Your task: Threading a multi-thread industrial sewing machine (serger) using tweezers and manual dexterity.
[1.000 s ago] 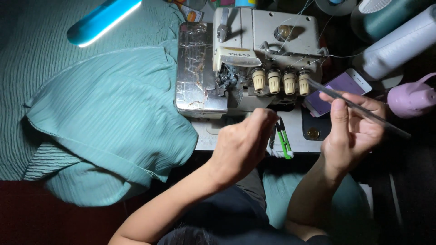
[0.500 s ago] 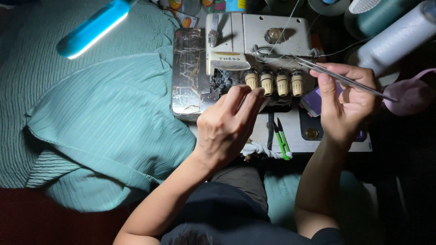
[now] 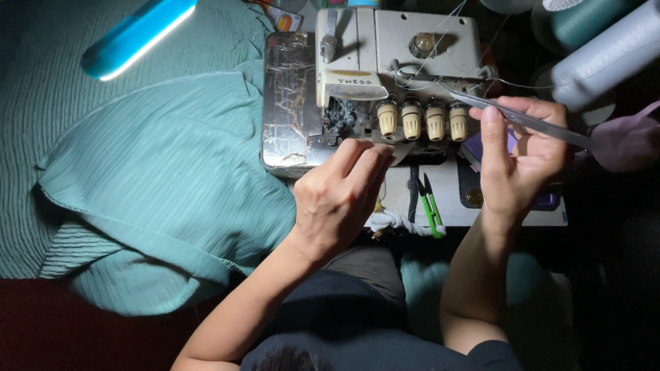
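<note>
hands up at the overlock machine (image 3: 385,75): left hand (image 3: 340,199) pinched at its front edge, on what i cannot tell; right hand (image 3: 515,158) grasping long tweezers (image 3: 509,115), tips at the thread guides; teal fabric (image 3: 158,178) left.

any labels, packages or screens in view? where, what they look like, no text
Label: front of the overlock machine, small pale rectangle with dark lettering.
Phone screen: on the white stand right of the machine, behind the right hand holding tweezers; dim purple, mostly hidden.
Small packet: top edge, left of the machine; orange and pale, partly cut off.
Left hand rests at the machine's front.
</note>
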